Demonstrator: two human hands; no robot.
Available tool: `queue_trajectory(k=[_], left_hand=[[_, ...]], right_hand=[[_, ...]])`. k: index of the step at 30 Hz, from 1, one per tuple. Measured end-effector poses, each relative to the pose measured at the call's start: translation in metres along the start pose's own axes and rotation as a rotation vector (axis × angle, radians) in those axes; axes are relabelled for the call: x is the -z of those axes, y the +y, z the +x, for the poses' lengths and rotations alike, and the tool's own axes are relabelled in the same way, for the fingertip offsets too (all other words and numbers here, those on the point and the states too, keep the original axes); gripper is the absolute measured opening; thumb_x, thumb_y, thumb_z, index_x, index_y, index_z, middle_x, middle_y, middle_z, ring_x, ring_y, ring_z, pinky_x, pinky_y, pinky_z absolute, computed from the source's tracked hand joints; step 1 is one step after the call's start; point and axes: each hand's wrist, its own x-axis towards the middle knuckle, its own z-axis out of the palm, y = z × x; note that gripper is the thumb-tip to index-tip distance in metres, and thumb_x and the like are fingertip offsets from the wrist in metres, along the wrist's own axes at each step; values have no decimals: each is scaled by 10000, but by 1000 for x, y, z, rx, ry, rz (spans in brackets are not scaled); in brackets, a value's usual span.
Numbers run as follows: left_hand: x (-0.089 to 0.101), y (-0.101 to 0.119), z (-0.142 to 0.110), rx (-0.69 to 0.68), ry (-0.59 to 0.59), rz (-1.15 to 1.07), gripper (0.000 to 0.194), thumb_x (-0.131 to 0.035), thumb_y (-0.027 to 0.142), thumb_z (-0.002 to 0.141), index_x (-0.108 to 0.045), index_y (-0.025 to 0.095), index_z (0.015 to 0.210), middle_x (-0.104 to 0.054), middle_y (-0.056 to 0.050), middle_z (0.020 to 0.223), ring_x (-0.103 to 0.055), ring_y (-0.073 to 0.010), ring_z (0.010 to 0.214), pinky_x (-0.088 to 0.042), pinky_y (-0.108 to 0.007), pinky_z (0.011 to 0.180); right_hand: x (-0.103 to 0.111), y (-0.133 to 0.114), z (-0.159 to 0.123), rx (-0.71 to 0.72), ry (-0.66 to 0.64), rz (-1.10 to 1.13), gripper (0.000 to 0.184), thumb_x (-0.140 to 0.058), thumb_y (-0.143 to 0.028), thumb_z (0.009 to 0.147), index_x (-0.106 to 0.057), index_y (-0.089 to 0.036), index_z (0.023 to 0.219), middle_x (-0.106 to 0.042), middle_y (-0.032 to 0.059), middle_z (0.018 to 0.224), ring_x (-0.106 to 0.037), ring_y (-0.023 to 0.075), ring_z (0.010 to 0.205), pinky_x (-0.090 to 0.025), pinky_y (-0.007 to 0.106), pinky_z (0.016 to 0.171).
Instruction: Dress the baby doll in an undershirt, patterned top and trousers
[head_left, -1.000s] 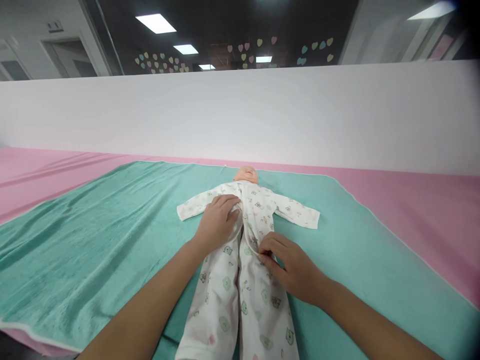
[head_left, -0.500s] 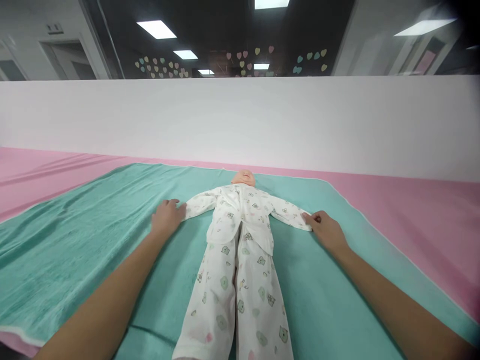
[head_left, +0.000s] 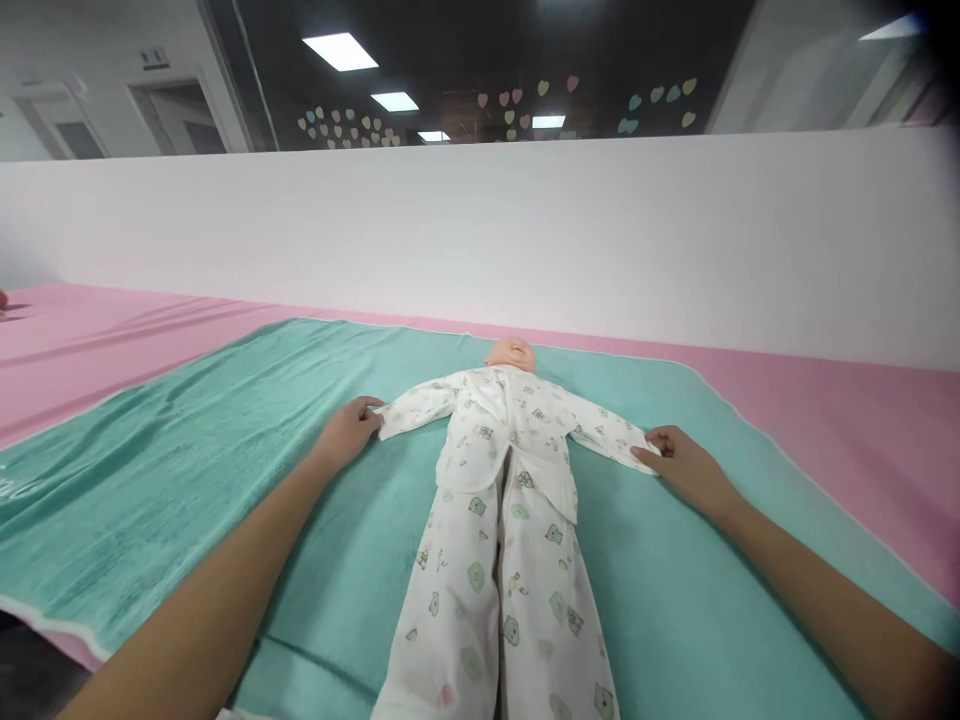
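Note:
A baby doll lies on its back on a teal blanket, its head at the far end. It is dressed in a white printed long-sleeved top and loose white printed pants. Both sleeves are stretched out sideways. My left hand pinches the cuff of the left-side sleeve between thumb and fingers. At the opposite side, my right hand has its thumb and fingers on the cuff of the other sleeve. The doll's hands do not show.
Under the blanket spreads a pink cover. A low white wall stands behind, with dark glass above it bearing heart stickers. At the far left edge, a small skin-coloured thing is partly cut off.
My view has shifted a little to the left, so everything sits further right in the picture. The fingers of my right hand have shifted on the cuff; both sleeves stay spread.

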Motion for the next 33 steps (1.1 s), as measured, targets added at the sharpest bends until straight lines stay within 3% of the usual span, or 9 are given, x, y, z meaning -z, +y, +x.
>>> queue_trajectory(k=[5,10,13,17,19,22,26,29,33], left_hand=[[2,2,-5,46,15,34,445,-481,516,741,-549,231,1075,-622,-38,924,-575,-210,801,-398,-277,648],[0,7,-10,2,-2,-169,355,-573,382,678,-591,234,1001,-559,9,741,-547,-161,687,-388,-258,620],[0,7,-7,65,90,-434,333,-581,307,646,-607,206,962,-514,20,666,-505,-129,603,-383,-241,570],[3,-2,3,151,329,-645,316,-595,276,619,-598,171,917,-480,22,637,-474,-113,555,-394,-233,532],[3,-8,7,179,413,-596,283,-586,277,635,-582,171,897,-482,18,653,-489,-121,577,-418,-243,552],[0,-15,10,159,402,-314,230,-520,265,705,-567,181,914,-542,-17,751,-535,-157,669,-459,-291,644],[-7,-12,9,-10,375,109,309,-472,196,736,-561,182,1032,-518,-103,1073,-536,-235,961,-450,-374,842],[-12,-2,5,-155,407,172,341,-417,286,830,-534,180,1132,-434,-113,1258,-419,-255,1173,-361,-392,985],[-19,16,-5,-406,279,183,432,-329,400,896,-444,198,1260,-345,-67,1398,-318,-232,1276,-285,-382,1051]], right_hand=[[5,23,35,44,108,125,502,-529,-585,682,-550,-189,989,-564,36,860,-534,181,717,-361,243,593],[0,30,58,43,194,126,453,-524,-553,681,-570,-197,957,-558,29,846,-521,173,709,-356,254,610],[-1,28,56,47,204,127,444,-513,-553,692,-570,-207,964,-554,23,854,-520,170,716,-356,253,614],[1,24,50,29,216,134,462,-506,-555,685,-564,-199,973,-547,23,852,-516,165,705,-357,251,610],[2,23,48,21,217,128,456,-503,-549,686,-559,-202,976,-546,20,851,-516,164,705,-361,255,618],[2,20,46,20,192,98,422,-489,-523,714,-552,-211,991,-548,18,859,-519,165,713,-366,259,629],[-2,10,36,39,310,35,367,-455,-458,754,-558,-182,973,-528,58,975,-523,176,786,-387,289,712],[-9,-10,16,199,428,20,358,-425,-459,799,-563,-173,964,-487,80,1065,-498,198,915,-379,313,826],[-20,-56,-28,408,282,129,316,-413,-477,877,-546,-209,980,-511,45,1050,-464,193,995,-358,307,880]])
